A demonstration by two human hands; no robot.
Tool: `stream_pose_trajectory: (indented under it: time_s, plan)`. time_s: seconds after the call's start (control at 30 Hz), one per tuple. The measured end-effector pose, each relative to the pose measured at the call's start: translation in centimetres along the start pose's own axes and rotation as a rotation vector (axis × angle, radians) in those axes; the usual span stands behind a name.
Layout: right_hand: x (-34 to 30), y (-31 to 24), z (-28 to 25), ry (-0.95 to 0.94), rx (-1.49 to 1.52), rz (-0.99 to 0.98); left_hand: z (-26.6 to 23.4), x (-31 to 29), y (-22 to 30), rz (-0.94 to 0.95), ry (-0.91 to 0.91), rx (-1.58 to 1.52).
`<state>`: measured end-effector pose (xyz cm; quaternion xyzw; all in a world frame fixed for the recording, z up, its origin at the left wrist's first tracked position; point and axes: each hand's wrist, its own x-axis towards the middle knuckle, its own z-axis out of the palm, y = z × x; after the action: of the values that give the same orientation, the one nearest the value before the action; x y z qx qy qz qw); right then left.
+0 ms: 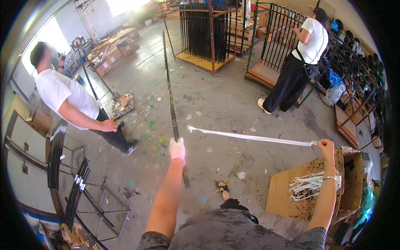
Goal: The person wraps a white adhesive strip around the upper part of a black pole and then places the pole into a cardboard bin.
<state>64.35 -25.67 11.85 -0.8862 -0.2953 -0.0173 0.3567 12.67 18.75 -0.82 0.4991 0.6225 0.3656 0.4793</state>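
My left hand [177, 149], in a white glove, is closed round a long dark rod [170, 91]. The rod points away from me, and its near end shows below my wrist. Out to the right, my bare right hand [326, 148] pinches one end of a white strip [258, 137]. The strip stretches leftward across the view, and its loose, crumpled tip hangs near the rod without visibly touching it. Below my right forearm, several more white strips [310, 186] lie in a tangle on a cardboard sheet [283, 204].
A person [68, 91] stands at the left near bundled black rods [77, 187] on a metal stand [112, 212]. Another person [300, 58] faces a rod rack [266, 62] at the far right. A full rack [204, 37] stands far ahead. An open cardboard box [351, 179] is at my right.
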Motion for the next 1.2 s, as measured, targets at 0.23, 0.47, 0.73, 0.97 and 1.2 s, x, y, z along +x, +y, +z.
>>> stream_pose_trajectory:
  time_s: [0.23, 0.47, 0.73, 0.97, 1.2]
  plan:
    - [-4.4, 5.7, -4.2, 0.074, -0.465, 0.000, -0.1, 0.0, 0.2, -0.236, -0.127, -0.292]
    - [-7.8, 15.1, -7.9, 0.341, -0.957, -0.101, 3.8, -2.1, 2.7, -0.362, -0.383, -0.631]
    - [-8.9, 12.3, -9.6, 0.251, -0.975, 0.423, 9.9, -5.0, 5.7, -0.675, -0.544, -0.938]
    - [-10.2, 10.6, -11.2, 0.154, -1.033, 0.611, 11.5, -6.6, 7.6, -0.788, -0.585, -1.043]
    - [-10.7, 11.7, -12.7, 0.068, -1.018, 0.733, 13.2, -8.4, 9.2, -0.795, -0.667, -0.980]
